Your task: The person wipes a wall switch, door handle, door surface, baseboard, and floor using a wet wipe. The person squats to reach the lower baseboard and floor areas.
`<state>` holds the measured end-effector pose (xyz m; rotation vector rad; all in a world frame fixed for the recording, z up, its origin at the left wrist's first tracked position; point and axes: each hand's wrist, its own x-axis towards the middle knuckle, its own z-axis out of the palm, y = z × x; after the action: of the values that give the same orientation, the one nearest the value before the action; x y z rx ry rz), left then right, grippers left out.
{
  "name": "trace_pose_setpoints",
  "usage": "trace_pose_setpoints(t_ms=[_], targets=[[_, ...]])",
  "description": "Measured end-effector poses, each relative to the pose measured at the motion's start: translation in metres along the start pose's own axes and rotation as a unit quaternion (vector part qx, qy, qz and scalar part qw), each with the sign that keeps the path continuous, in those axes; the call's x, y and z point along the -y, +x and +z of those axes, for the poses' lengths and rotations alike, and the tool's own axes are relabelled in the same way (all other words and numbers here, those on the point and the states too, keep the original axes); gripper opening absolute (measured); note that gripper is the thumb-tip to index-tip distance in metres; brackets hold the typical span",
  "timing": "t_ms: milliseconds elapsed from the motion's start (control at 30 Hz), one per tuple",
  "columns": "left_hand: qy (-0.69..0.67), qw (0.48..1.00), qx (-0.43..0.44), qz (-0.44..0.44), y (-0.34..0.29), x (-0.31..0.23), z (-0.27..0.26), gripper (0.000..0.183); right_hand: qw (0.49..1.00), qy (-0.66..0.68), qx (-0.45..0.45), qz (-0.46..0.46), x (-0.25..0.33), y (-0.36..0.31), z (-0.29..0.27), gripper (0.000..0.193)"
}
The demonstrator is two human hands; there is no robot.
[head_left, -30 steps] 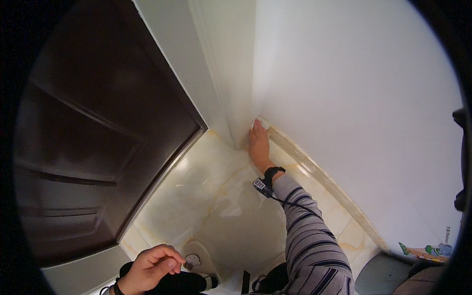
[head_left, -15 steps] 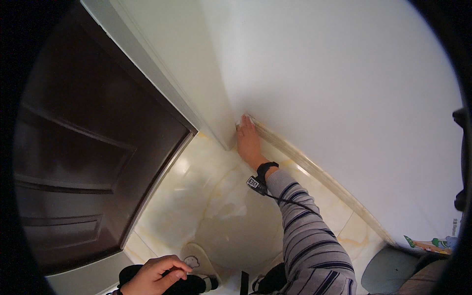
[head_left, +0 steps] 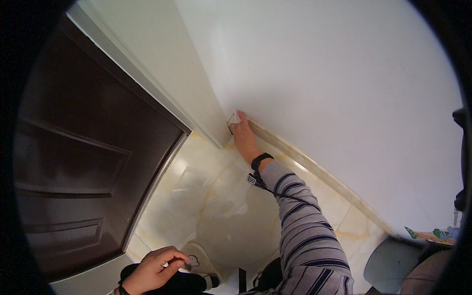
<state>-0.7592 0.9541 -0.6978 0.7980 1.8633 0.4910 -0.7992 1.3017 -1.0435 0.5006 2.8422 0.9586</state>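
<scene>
Holding wipe point(head_left: 235, 118) under straightened fingers of right hand point(head_left: 244, 139) at end of skirting point(head_left: 314, 169) beside frame point(head_left: 167, 69), with left hand point(head_left: 152, 270) loosely curled, seemingly around nothing, and possibly risking scraped fingertips or torn wipe if pressing too hard into corner

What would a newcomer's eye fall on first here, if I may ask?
Probably the large dark brown door filling the left side. Next, near the centre, the right hand at the baseboard's corner end, a white cloth or tissue at its fingertips. A striped sleeve stretches below it.
</scene>
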Motion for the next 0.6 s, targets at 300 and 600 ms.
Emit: trace_pose_setpoints(t_ms=[300,600], targets=[[0.015,1.000,0.026,0.007,0.004,0.011,-0.008,0.013,0.989,-0.125,-0.004,-0.077,-0.046,-0.078,0.007,0.049],[0.028,0.999,0.040,0.005,0.014,0.011,-0.011,0.013,0.997,-0.055,0.035,-0.048,-0.066,-0.181,0.060,0.049]])
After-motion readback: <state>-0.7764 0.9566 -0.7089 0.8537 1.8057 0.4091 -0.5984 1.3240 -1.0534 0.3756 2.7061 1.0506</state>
